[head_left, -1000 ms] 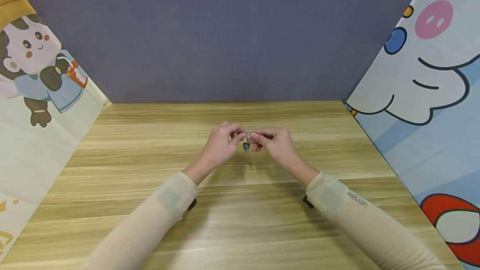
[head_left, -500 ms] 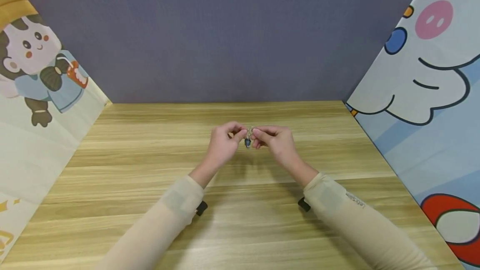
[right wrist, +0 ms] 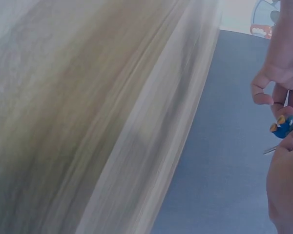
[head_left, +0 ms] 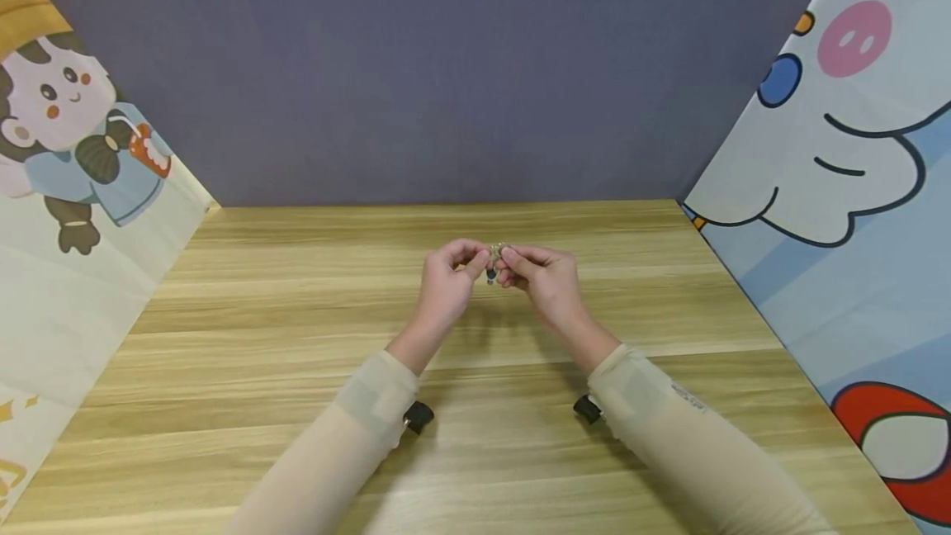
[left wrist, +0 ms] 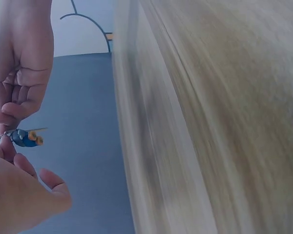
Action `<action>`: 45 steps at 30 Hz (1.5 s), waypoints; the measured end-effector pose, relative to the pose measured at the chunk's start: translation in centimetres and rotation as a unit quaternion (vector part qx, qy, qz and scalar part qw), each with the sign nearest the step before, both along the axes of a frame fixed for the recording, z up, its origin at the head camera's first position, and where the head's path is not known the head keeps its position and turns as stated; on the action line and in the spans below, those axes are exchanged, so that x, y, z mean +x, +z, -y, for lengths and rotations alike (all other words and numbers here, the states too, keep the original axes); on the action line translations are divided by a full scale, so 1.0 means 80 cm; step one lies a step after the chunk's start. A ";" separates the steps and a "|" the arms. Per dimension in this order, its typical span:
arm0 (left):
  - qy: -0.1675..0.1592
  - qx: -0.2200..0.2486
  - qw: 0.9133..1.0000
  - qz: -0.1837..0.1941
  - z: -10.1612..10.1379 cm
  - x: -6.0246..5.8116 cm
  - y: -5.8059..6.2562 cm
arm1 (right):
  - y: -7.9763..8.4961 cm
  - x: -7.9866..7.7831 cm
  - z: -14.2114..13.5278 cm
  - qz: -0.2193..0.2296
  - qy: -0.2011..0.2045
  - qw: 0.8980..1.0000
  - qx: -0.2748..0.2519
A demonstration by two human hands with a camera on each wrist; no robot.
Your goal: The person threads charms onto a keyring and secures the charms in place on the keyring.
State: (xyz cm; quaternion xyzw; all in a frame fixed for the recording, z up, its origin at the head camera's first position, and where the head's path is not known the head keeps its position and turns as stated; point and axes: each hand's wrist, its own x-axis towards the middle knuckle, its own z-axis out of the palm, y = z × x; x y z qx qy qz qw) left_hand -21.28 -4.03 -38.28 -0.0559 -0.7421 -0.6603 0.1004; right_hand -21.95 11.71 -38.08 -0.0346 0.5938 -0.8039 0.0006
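Both hands meet above the table in the head view. A small keychain hangs between their fingertips, with a silvery ring and chain (head_left: 496, 251) at the top and a dark blue figure charm (head_left: 491, 276) below. My left hand (head_left: 446, 283) pinches it from the left between thumb and index finger. From the other side, my right hand (head_left: 553, 283) pinches the ring part with thumb and forefinger. The left wrist view shows the blue figure (left wrist: 25, 138) with orange feet. A thin metal piece (right wrist: 270, 150) sticks out beside the right fingers in the right wrist view. Fingertips hide much of the ring.
The wood-grain table (head_left: 490, 452) lies beneath both hands. A grey-blue panel (head_left: 446, 73) stands along its back edge. Printed cartoon panels line the left side (head_left: 89, 287) and right side (head_left: 839, 287). Small black devices (head_left: 419, 417) sit at the beige-sleeved wrists.
Both hands have risen slightly in the view with the keychain, and the forearms have drawn closer together. Less of the charm shows below the fingers. Both hands keep their pinch.
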 end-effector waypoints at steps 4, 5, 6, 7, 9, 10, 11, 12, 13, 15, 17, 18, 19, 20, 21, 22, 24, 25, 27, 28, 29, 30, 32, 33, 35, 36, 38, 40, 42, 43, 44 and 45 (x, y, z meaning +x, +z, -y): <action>-0.002 0.019 1.000 0.011 -0.001 -0.001 -0.003 | 0.001 0.000 0.002 0.001 -0.006 1.000 0.003; -0.004 0.018 1.000 0.011 0.000 -0.001 -0.003 | 0.001 0.000 0.002 -0.001 -0.007 1.000 0.008; -0.006 0.016 1.000 0.011 0.000 -0.001 -0.004 | 0.000 0.000 0.002 -0.004 -0.007 1.000 0.016; -0.008 0.009 1.000 0.009 0.001 -0.001 -0.005 | 0.000 0.000 0.002 -0.007 -0.008 0.999 0.031; -0.014 -0.016 1.000 0.003 0.004 0.000 -0.006 | 0.000 -0.001 0.000 -0.018 -0.010 0.997 0.072; -0.018 -0.032 0.999 -0.001 0.005 0.001 -0.007 | 0.000 -0.001 -0.002 -0.025 -0.010 0.995 0.099; -0.022 -0.050 0.998 -0.006 0.007 0.001 -0.007 | -0.001 -0.001 -0.004 -0.033 -0.010 0.991 0.128; -0.025 -0.072 0.997 -0.011 0.009 0.002 -0.008 | -0.001 -0.001 -0.006 -0.041 -0.008 0.986 0.159; -0.029 -0.094 0.995 -0.018 0.011 0.003 -0.009 | -0.002 -0.001 -0.008 -0.049 -0.006 0.981 0.187; -0.038 -0.134 0.990 -0.034 0.015 0.003 -0.010 | -0.003 -0.001 -0.011 -0.066 0.001 0.970 0.233; -0.045 -0.178 0.982 -0.051 0.018 0.004 -0.010 | -0.004 -0.001 -0.014 -0.087 0.011 0.958 0.272; -0.048 -0.201 0.976 -0.061 0.019 0.003 -0.009 | -0.005 -0.001 -0.015 -0.097 0.016 0.952 0.289; -0.052 -0.223 0.971 -0.072 0.020 0.003 -0.009 | -0.005 -0.001 -0.015 -0.104 0.019 0.947 0.304; -0.055 -0.246 0.964 -0.082 0.022 0.003 -0.008 | -0.004 0.000 -0.016 -0.112 0.021 0.941 0.318; -0.057 -0.270 0.957 -0.092 0.023 0.002 -0.006 | -0.004 0.000 -0.016 -0.120 0.023 0.937 0.328; -0.060 -0.295 0.948 -0.104 0.024 0.002 -0.005 | -0.003 0.000 -0.016 -0.127 0.025 0.932 0.339; -0.063 -0.344 0.928 -0.126 0.025 0.000 -0.001 | -0.002 0.001 -0.015 -0.137 0.029 0.923 0.357; -0.064 -0.366 0.919 -0.133 0.026 0.000 0.001 | -0.002 0.001 -0.015 -0.142 0.030 0.920 0.364; -0.066 -0.402 0.902 -0.143 0.027 0.001 0.005 | -0.001 0.002 -0.015 -0.153 0.032 0.913 0.376; -0.068 -0.413 0.896 -0.147 0.028 0.001 0.007 | -0.001 0.002 -0.015 -0.155 0.032 0.910 0.383; -0.067 -0.421 0.892 -0.150 0.028 0.002 0.008 | -0.001 0.003 -0.015 -0.155 0.032 0.909 0.385; -0.065 -0.427 0.890 -0.149 0.028 0.002 0.010 | -0.001 0.003 -0.014 -0.153 0.031 0.910 0.383; -0.058 -0.425 0.892 -0.142 0.027 0.004 0.012 | -0.001 0.002 -0.013 -0.145 0.029 0.916 0.374; -0.054 -0.420 0.896 -0.137 0.026 0.004 0.013 | 0.000 0.002 -0.013 -0.139 0.027 0.920 0.366; -0.044 -0.406 0.904 -0.125 0.025 0.004 0.014 | 0.000 0.002 -0.012 -0.128 0.022 0.928 0.349; -0.040 -0.398 0.909 -0.115 0.024 0.004 0.014 | 0.001 0.002 -0.011 -0.123 0.020 0.931 0.342; -0.032 -0.381 0.919 -0.102 0.023 0.004 0.015 | 0.003 0.002 -0.010 -0.113 0.016 0.937 0.329; -0.025 -0.365 0.926 -0.092 0.022 0.003 0.015 | 0.004 0.002 -0.009 -0.098 0.015 0.944 0.313; -0.018 -0.350 0.933 -0.087 0.022 0.003 0.015 | 0.006 0.002 -0.007 -0.080 0.013 0.951 0.299; -0.015 -0.342 0.936 -0.086 0.022 0.003 0.016 | 0.006 0.002 -0.006 -0.071 0.012 0.954 0.290; -0.013 -0.334 0.939 -0.085 0.022 0.002 0.016 | 0.007 0.001 -0.006 -0.062 0.011 0.958 0.280; -0.010 -0.326 0.941 -0.083 0.023 0.002 0.016 | 0.008 0.001 -0.005 -0.054 0.010 0.961 0.270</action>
